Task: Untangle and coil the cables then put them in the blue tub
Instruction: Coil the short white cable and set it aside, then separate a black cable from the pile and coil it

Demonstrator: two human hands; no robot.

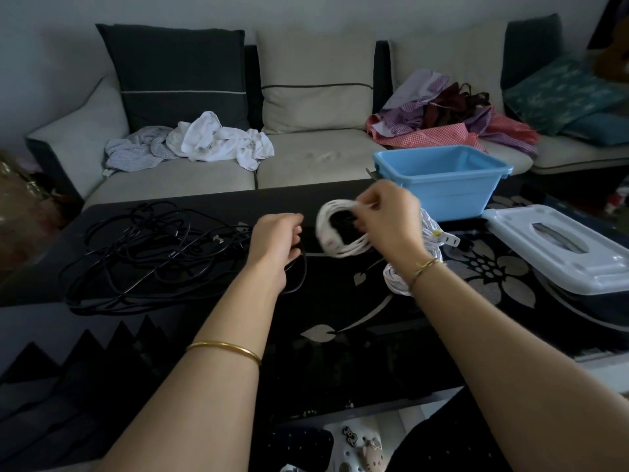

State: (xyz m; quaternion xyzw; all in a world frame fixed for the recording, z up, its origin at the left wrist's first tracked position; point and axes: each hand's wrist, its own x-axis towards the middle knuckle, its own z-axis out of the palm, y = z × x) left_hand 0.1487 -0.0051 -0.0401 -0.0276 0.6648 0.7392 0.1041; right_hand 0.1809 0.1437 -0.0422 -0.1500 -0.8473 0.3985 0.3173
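A white cable point(335, 233) is wound into a coil above the black floral table point(340, 318). My right hand point(388, 219) grips the top of that coil. More white loops point(396, 279) hang below my right wrist, and a white plug point(447, 237) sticks out to the right. My left hand point(277, 241) is closed around a black cable strand point(299, 274) just left of the coil. A tangle of black cables point(149, 253) lies on the table's left side. The blue tub point(439, 178) stands at the table's far edge, behind my right hand, with nothing visible inside.
A white lid point(561, 247) with a handle slot rests on the table at the right. Behind the table is a beige sofa point(306, 158) with a white cloth heap point(218, 137) and a pile of checked fabric point(452, 120).
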